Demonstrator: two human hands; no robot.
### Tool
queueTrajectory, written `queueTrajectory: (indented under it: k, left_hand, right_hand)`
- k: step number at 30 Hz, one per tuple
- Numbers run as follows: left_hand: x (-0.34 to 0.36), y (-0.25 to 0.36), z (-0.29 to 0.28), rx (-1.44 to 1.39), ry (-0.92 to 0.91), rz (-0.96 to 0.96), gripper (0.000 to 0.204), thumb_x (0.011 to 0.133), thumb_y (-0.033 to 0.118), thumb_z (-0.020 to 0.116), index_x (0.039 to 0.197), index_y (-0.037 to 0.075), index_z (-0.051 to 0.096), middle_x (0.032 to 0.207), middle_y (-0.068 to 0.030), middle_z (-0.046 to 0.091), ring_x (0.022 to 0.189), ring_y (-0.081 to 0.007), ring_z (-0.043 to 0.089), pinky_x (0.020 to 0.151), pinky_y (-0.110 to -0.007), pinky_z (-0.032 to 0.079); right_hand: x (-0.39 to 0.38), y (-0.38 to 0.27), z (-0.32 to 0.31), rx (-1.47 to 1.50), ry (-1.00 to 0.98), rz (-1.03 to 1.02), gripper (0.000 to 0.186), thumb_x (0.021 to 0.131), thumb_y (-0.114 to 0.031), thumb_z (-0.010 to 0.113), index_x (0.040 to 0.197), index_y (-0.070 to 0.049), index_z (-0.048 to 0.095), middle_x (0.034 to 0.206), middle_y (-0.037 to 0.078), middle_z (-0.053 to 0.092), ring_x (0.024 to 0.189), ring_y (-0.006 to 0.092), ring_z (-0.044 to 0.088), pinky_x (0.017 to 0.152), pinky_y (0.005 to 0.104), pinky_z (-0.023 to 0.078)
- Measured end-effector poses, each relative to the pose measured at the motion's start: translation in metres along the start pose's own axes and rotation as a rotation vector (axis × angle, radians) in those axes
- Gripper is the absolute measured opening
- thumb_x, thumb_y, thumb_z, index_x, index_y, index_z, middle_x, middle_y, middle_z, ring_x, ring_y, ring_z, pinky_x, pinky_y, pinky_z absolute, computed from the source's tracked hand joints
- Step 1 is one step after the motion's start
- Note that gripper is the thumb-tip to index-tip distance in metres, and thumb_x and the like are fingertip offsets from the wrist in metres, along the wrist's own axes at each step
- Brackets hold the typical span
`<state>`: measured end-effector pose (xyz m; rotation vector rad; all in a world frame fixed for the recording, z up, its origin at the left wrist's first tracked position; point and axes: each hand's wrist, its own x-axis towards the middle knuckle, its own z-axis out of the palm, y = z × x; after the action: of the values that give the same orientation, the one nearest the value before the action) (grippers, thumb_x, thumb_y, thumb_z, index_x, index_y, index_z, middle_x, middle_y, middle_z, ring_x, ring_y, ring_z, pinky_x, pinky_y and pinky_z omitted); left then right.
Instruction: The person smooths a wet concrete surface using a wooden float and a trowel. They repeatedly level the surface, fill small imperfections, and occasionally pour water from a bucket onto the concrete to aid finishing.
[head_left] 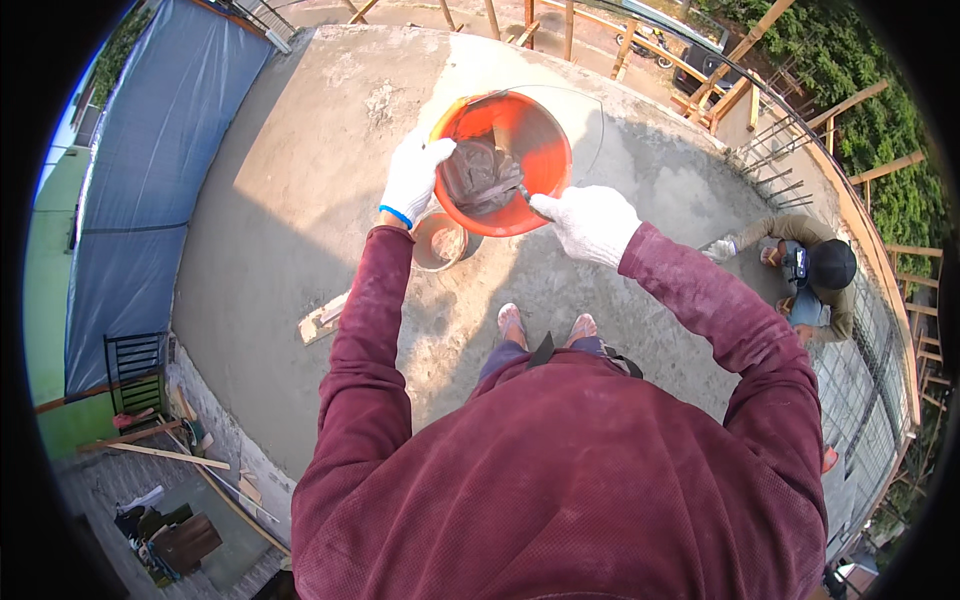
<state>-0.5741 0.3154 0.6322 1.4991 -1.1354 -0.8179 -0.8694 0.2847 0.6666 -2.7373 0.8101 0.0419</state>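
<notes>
Orange bucket [545,150], out front over the concrete slab [250,240], grey mix [478,180] inside! Looks like a hold-and-steady step; the next move calls for an even two-sided grip. Left hand [411,178] closes on its left edge, thumb over; right hand [592,226] curls tight at the near-right edge, both arms [715,300] stretched forward.

An outdoor building site: concrete slab [290,220] across the centre, steel mesh [850,385] at right, timber posts [569,30] along the top, 1 blue tarp [140,170] at upper left.
</notes>
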Motion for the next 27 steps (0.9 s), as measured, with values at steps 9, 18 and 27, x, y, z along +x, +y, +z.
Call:
queueTrajectory:
  k: [9,18,27]
  left_hand:
    - [0.019,-0.022,0.018,-0.015,0.057,0.050,0.018,0.093,0.019,0.071,0.099,0.004,0.064,0.093,-0.0002,0.058,0.086,-0.0100,0.054,0.078,-0.029,0.047]
    - [0.014,0.003,0.045,0.187,-0.026,-0.103,0.024,0.093,0.022,0.072,0.105,0.002,0.065,0.092,-0.0019,0.062,0.085,-0.0113,0.057,0.076,-0.031,0.049]
    - [0.037,0.025,0.083,0.244,-0.220,-0.014,0.035,0.092,0.025,0.072,0.115,0.000,0.068,0.093,-0.0028,0.066,0.083,-0.0112,0.060,0.074,-0.030,0.050]
  right_hand:
    - [-0.002,0.027,0.019,-0.079,0.136,0.032,0.034,0.093,-0.014,0.060,0.126,-0.013,0.063,0.091,0.015,0.066,0.081,0.0346,0.070,0.068,0.0472,0.055]
    - [0.009,0.064,0.023,-0.147,0.302,0.060,0.043,0.095,-0.019,0.057,0.138,-0.017,0.059,0.081,0.017,0.068,0.071,0.0351,0.070,0.061,0.0476,0.054]
    - [0.020,0.122,0.062,0.371,-0.016,0.198,0.036,0.098,-0.024,0.050,0.125,-0.007,0.067,0.099,0.018,0.073,0.072,0.0307,0.070,0.065,0.0432,0.056]
